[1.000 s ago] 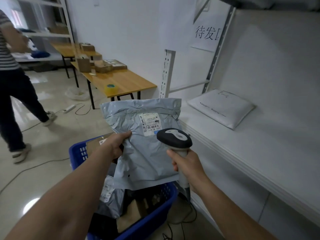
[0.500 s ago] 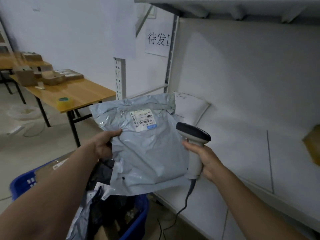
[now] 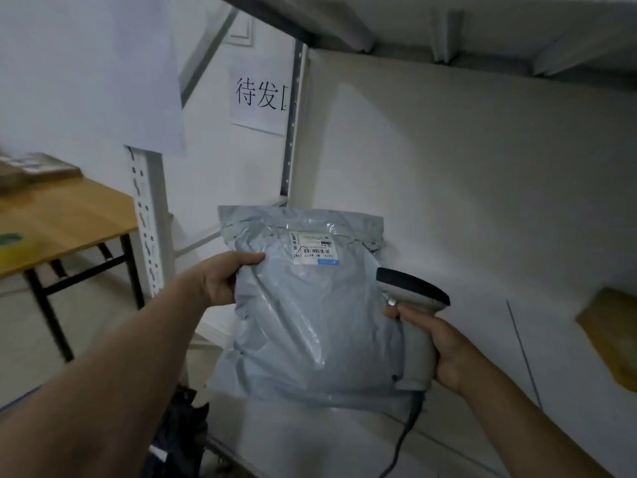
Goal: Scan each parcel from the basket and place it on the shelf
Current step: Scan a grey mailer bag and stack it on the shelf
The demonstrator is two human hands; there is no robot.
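Note:
A grey plastic mailer parcel (image 3: 306,315) with a white barcode label (image 3: 313,249) near its top hangs upright over the front of the white shelf (image 3: 465,339). My left hand (image 3: 224,277) grips its upper left edge. My right hand (image 3: 444,346) holds a grey barcode scanner (image 3: 413,319) by the handle, right beside the parcel's right edge, its dark head level with the parcel's middle. The scanner's cable (image 3: 401,439) drops down below. Only dark bags (image 3: 179,439) from the basket show at the bottom edge.
A brown parcel (image 3: 613,339) lies on the shelf at the far right. A perforated shelf post (image 3: 146,222) stands left of the parcel. A wooden table (image 3: 58,219) with boxes and a tape roll is at the left. A paper sign (image 3: 258,98) hangs on the wall.
My view has swung right and up, away from the basket toward the shelf. My left hand has carried the parcel up over the shelf, now hiding the white parcel there. The scanner stays beside it.

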